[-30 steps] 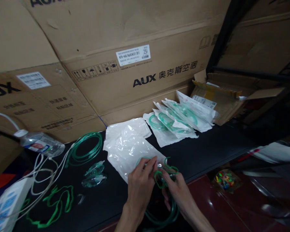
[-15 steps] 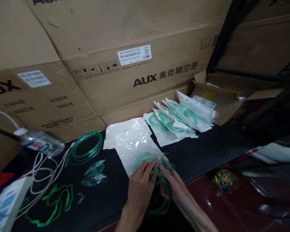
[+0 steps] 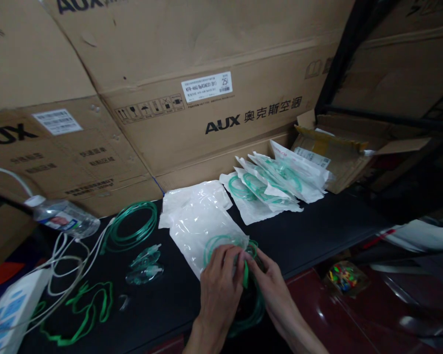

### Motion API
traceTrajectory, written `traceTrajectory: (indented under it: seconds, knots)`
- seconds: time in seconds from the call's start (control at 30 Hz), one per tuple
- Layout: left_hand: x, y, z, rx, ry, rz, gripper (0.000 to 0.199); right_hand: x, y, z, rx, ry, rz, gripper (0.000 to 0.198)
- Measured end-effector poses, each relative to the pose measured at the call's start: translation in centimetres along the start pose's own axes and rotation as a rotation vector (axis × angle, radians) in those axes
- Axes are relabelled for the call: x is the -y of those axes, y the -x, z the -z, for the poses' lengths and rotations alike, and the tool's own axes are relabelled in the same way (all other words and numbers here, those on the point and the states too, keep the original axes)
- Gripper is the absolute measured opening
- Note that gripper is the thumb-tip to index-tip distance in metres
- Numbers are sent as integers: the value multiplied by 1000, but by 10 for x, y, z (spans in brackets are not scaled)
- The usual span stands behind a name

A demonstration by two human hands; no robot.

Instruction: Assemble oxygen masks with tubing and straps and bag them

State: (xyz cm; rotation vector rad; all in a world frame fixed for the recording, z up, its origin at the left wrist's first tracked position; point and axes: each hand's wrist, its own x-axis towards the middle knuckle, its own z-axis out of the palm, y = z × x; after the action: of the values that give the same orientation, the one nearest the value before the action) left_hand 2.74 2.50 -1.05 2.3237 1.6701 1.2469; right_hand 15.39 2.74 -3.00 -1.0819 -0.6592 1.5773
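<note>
At the front edge of the black table, my left hand (image 3: 221, 282) and my right hand (image 3: 271, 280) meet with fingertips pinched together. A bright green elastic strap (image 3: 246, 276) shows between them; fingers hide most of what they grip. Green tubing (image 3: 253, 319) hangs in a loop below my right hand. Under my left fingertips lies a clear-and-white pouch (image 3: 201, 221), with coiled green tubing (image 3: 212, 242) at its near end. Left of the hands, two clear green oxygen masks (image 3: 145, 265) lie one before the other. A loose green strap (image 3: 83, 319) is farther left.
Several packed pouches (image 3: 275, 177) lean at the back right beside an open carton (image 3: 339, 157). Coiled green tubing (image 3: 131, 228), a water bottle (image 3: 64, 216), white cables and a power strip (image 3: 13, 309) occupy the left. Large cardboard boxes (image 3: 162, 142) wall the back.
Both hands have drawn closer together, my left fingers now covering more of the bundle. The green loops spread around the fingers have been gathered in. The pouch has shifted slightly left.
</note>
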Motion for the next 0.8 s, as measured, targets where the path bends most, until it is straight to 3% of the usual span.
traceTrajectory:
  seconds: [0.2,0.43,0.63,0.8]
  knots:
    - [2,4,1,54,48,2,13,-7,1,5,21,-9,-22,55]
    - [-3,12,7,177,150,-28,15,-7,-8,-8,-39,-49,35,51]
    - [4,19,-2,125,138,49,17,-11,-7,-5,-47,-70,-66,37]
    - [10,10,-8,75,122,153,16,-12,10,6,37,-113,-155,55]
